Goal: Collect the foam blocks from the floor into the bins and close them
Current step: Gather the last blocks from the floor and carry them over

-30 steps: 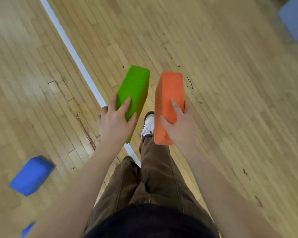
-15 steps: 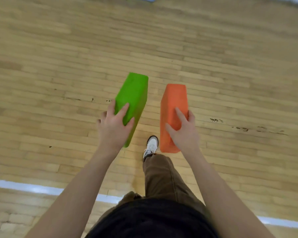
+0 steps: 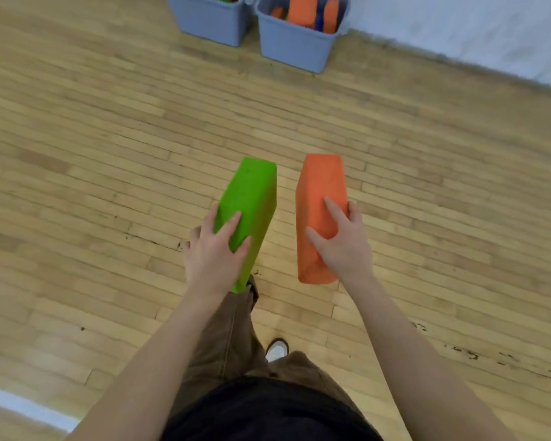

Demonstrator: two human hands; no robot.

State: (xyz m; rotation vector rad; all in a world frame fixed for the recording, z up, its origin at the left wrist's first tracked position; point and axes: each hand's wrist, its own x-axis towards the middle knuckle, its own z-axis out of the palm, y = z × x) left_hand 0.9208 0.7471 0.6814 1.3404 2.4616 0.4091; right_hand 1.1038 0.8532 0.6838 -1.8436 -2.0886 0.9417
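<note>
A: How far along?
B: Left hand [image 3: 212, 254] grips a green rectangular foam block [image 3: 252, 202], fingers curled round it; right hand [image 3: 344, 246] grips an orange rectangular foam block [image 3: 318, 192]. Two grey plastic bins [image 3: 291, 46] ahead hold blocks, lids not on.

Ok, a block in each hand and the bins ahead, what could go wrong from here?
1. The right bin already looks nearly full of orange and blue blocks, so the orange block might not fit, and the lid may not close.
2. Each block is held one-handed near its near end: the left hand on the green block, the right hand on the orange. Either grip could slip while walking.
</note>
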